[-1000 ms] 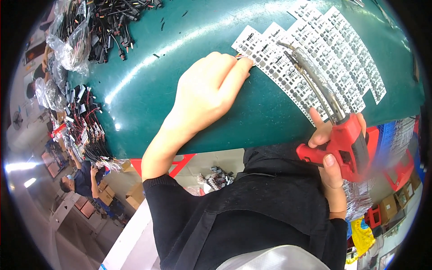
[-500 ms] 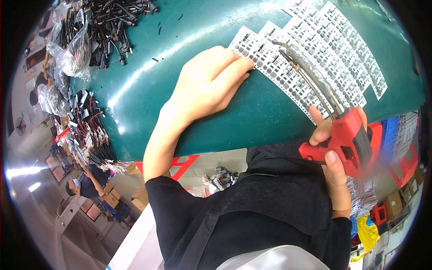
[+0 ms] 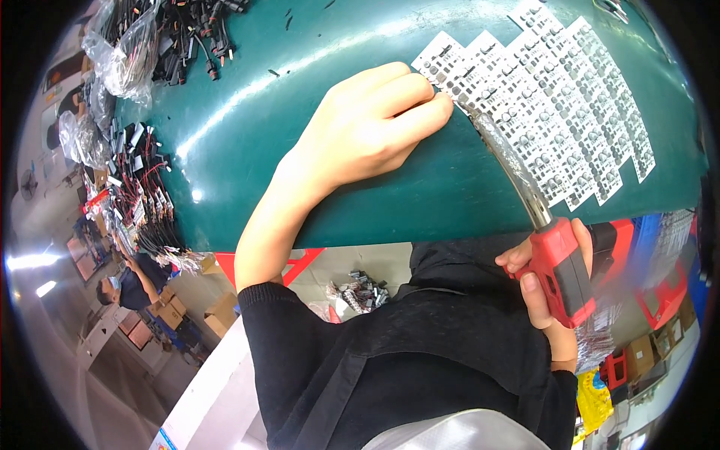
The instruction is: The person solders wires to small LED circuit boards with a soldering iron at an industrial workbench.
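Observation:
A red and black soldering gun [image 3: 556, 262] with a long metal barrel is in my right hand [image 3: 537, 301], whose fingers and thumb wrap round its handle. Its tip reaches the left edge of a group of white circuit boards [image 3: 559, 101] dotted with dark components, lying on the green table. My left hand [image 3: 375, 124] rests over the table with the fingers curled in a pinch at that same edge, close to the iron's tip. Whatever the pinch holds is hidden by the fingers.
Black cables with connectors [image 3: 187, 49] lie at the far left of the green tabletop [image 3: 247, 172], near clear plastic bags [image 3: 127, 67]. Thinner wires with small connectors [image 3: 142, 195] hang at the left edge. Another person [image 3: 139, 281] is in the left background.
The soldering gun's tip has come down to the boards' left edge beside my left fingers. My left hand has moved right, and the boards sit slightly turned and further right in view.

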Demonstrator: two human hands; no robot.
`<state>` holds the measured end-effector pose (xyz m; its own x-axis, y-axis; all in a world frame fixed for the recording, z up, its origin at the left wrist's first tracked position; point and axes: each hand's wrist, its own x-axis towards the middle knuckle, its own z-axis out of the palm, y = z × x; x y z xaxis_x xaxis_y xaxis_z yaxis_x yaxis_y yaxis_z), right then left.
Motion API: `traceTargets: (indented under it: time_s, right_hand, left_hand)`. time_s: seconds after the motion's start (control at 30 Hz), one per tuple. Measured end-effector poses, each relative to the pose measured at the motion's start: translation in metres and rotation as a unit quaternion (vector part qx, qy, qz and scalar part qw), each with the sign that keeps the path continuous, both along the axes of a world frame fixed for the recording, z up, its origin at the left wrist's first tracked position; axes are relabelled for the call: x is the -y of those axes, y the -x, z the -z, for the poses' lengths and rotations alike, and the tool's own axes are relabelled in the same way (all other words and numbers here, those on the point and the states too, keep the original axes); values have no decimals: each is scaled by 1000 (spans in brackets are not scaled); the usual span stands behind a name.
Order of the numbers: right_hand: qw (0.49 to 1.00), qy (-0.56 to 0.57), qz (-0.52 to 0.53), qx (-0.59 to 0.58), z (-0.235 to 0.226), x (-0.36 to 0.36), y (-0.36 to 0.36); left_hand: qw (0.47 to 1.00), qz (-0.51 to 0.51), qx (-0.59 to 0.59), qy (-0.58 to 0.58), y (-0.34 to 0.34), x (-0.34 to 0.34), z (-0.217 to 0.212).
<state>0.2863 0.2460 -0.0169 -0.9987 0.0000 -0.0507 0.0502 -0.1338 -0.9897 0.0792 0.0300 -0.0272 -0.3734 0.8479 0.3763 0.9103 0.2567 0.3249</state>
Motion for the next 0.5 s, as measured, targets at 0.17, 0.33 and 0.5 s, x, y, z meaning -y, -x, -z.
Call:
traceTargets:
  time_s: [0.17, 0.33, 0.5]
  right_hand:
    - [1000, -25, 13, 6, 3, 2, 3]
    - [999, -39, 0, 3, 6, 3, 3]
    - [995, -82, 3, -50, 4, 4, 8]
  left_hand:
    - [1000, 0, 5, -14, 0, -1, 1]
    - [1000, -6, -2, -7, -2, -1, 0]
    - [1000, -7, 10, -14, -1, -1, 1]
